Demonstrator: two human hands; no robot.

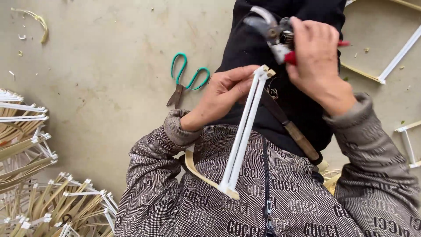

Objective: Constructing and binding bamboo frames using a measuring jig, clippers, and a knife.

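Observation:
My left hand [221, 94] grips the upper end of a thin frame of white-wrapped bamboo strips [243, 131], which slants down across my patterned jacket to a taped corner near my lap. My right hand [318, 59] is closed on red-handled pruning shears [274, 30], their metal jaws open just above the frame's top end. A knife with a wooden handle [298, 136] lies across my lap under the frame.
Green-handled scissors [186, 81] lie on the concrete floor to the left. A pile of finished bamboo frames [48, 193] fills the lower left. More frames [397, 57] lie on the floor at the right. Small cuttings are scattered at the top left.

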